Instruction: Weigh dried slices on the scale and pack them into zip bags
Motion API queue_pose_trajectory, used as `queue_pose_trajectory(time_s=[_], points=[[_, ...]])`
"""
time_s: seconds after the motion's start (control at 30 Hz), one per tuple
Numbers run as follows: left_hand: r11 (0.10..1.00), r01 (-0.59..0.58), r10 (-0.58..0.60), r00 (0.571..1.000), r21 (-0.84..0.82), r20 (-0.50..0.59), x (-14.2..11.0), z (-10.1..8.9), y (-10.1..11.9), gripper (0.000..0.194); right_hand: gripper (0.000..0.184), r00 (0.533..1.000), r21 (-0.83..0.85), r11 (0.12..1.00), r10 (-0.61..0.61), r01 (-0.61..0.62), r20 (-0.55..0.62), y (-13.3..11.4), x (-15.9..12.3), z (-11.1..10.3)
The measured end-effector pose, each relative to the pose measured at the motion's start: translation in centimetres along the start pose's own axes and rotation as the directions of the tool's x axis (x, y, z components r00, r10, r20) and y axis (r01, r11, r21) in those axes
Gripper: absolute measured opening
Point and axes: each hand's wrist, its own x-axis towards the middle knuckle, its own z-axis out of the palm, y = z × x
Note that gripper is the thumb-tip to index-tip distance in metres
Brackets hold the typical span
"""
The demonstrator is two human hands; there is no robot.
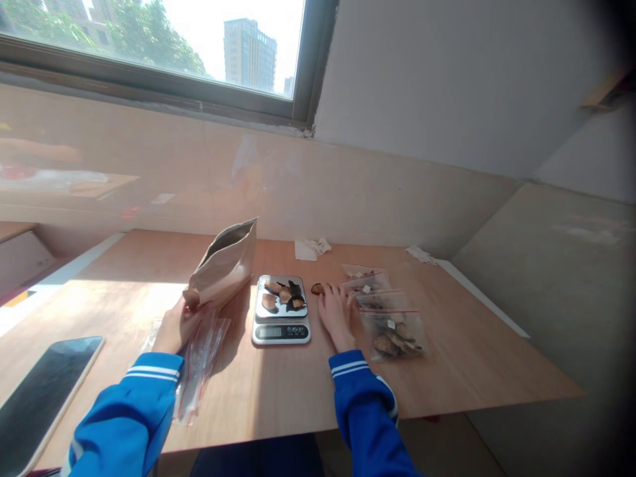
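My left hand (176,324) is closed on the lower left edge of a tan stand-up pouch (226,268), which leans with its mouth open. Below that hand lie several flat clear zip bags (201,364). A small digital kitchen scale (281,333) sits between my hands, with several dark-brown dried pieces (284,293) on its plate; its reading is too small to make out. To the right of the scale, my right hand (336,315) rests low over the table, its fingertips closed at one brown dried piece (317,289).
Filled clear zip bags (395,334) with small white labels overlap to the right of my right hand. A phone (50,391) lies at the left front. Crumpled white tissue (313,248) lies at the back of the wooden table (472,351), near the wall under a window.
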Motion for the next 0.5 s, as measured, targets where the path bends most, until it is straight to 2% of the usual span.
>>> queue_pose_trajectory(time_s=[0.1,0.2,0.4,0.5], points=[[1.000,0.022,-0.022,1.000,0.009,-0.010,0.1,0.0,0.1,0.043,0.023,0.996,-0.076,0.996,-0.050,0.056,0.079,-0.1,0.3,0.9],[0.999,0.045,-0.045,0.999,0.012,-0.003,0.1,-0.1,0.5,0.044,0.019,0.999,-0.087,0.996,-0.015,0.018,0.030,-0.3,0.1,1.2],[0.988,0.153,-0.153,0.985,-0.001,0.084,-0.2,-1.0,2.1,0.062,0.023,0.993,0.122,0.988,0.106,-0.099,-0.049,-1.0,-0.7,0.1],[0.989,0.149,-0.149,0.985,0.008,0.085,-0.3,-1.2,2.7,0.062,0.023,0.993,0.271,0.963,0.031,0.000,-0.111,-2.1,-1.1,-1.2]])
